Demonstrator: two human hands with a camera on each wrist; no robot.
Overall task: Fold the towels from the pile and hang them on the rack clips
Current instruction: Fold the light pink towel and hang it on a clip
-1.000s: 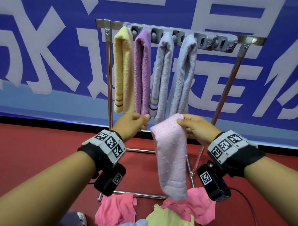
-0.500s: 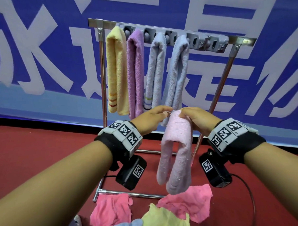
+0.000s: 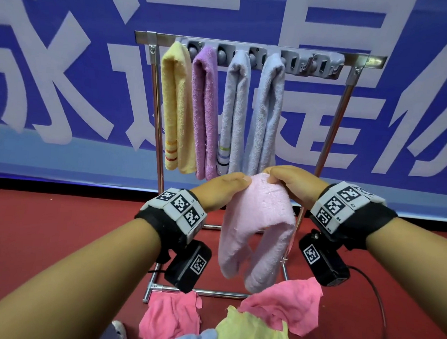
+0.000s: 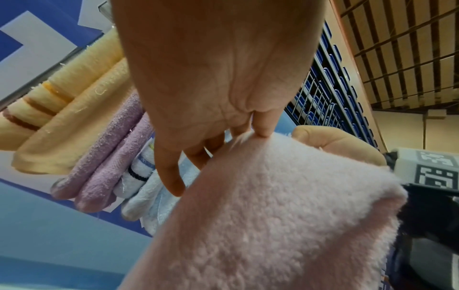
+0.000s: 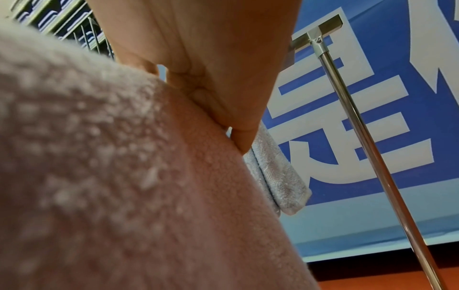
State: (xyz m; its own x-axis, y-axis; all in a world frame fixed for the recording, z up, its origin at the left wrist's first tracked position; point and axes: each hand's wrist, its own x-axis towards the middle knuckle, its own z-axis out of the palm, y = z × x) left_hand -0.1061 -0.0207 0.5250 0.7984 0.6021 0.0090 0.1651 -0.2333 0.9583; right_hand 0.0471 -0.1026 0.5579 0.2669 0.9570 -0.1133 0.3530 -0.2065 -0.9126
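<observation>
Before the rack [image 3: 157,130]; pink towel [image 3: 259,230] between hands.

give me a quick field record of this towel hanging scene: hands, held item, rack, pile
left hand: grips the top fold of the pale pink terry towel
right hand: pinches the same fold from the other side
held towel: doubled over, both ends hanging down
metal rack with grey clip bar: four folded towels hung, yellow, purple, white striped, light blue
free clips: at the right end of the bar
pile of loose towels on red floor: pink, yellow, blue
</observation>
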